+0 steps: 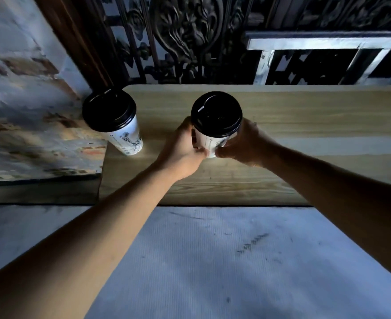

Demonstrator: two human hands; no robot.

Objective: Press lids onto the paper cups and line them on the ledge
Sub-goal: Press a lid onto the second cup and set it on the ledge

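Note:
A white paper cup (pixel 209 142) with a black lid (pixel 216 113) stands on the wooden ledge (pixel 305 116) near its middle. My left hand (pixel 183 150) wraps the cup's left side and my right hand (pixel 245 143) wraps its right side, both below the lid. A second white paper cup (pixel 129 139) with printed drawings and its own black lid (pixel 109 110) stands free at the ledge's left end, about a hand's width away.
A rough plastered wall (pixel 29 100) borders the ledge on the left. Dark ornate ironwork (pixel 190 38) and a pale metal frame (pixel 328 56) rise behind the ledge. A grey floor (pixel 213 261) lies below the front edge. The ledge's right half stretches away bare.

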